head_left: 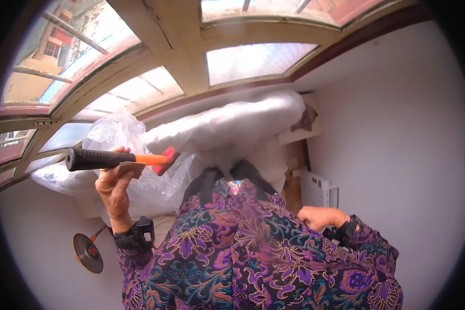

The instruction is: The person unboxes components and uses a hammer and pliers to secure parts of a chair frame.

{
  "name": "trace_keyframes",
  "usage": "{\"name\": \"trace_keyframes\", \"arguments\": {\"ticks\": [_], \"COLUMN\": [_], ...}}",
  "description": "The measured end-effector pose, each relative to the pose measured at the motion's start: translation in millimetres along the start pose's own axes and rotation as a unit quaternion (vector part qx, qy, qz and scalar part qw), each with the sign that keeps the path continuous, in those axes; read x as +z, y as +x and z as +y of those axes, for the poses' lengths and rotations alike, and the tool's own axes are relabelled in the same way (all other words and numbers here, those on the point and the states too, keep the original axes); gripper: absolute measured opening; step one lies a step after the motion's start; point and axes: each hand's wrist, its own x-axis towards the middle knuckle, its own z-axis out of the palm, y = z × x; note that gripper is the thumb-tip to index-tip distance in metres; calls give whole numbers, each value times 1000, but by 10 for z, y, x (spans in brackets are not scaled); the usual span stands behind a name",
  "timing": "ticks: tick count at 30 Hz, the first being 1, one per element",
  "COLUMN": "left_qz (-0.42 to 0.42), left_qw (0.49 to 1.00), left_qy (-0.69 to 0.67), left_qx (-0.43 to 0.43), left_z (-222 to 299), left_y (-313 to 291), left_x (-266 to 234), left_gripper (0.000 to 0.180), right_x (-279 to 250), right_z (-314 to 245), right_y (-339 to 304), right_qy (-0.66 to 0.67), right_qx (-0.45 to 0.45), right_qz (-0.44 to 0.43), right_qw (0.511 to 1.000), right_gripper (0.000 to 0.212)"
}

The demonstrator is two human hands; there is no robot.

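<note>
My left hand (114,194) is raised, its fingers closed around a hammer (111,159) with a black and orange handle and a red head. The hammer lies nearly level, its head pointing right. Pinched in the same hand is a small flat brown piece (129,169), whose kind I cannot make out. Low at my right side, my right hand (321,218) is curled closed beside my patterned jacket (274,248). Whatever its fingers may hold is hidden.
A long bundle in clear plastic wrap (227,124) lies below the barred window (191,57). Loose plastic sheeting (116,134) hangs behind the hammer. A round dark disc-shaped object (88,253) stands at lower left. A white slatted frame (318,191) stands along the right wall (392,129).
</note>
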Motion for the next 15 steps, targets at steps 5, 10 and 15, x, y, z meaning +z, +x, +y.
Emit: {"name": "trace_keyframes", "arguments": {"ticks": [5, 10, 15], "left_qz": [35, 42, 47], "left_qw": [999, 999, 999], "left_qy": [14, 16, 13], "left_qx": [-29, -26, -15], "left_z": [71, 79, 53], "left_y": [39, 88, 44], "left_x": [-4, 64, 36], "left_gripper": [35, 37, 35], "right_x": [-141, -221, -339], "right_z": [-106, 71, 56], "right_y": [95, 240, 326], "right_qy": [-31, 71, 111], "right_qx": [-22, -47, -45], "right_qz": [8, -18, -16], "right_qw": [999, 996, 993], "right_gripper": [22, 23, 18]}}
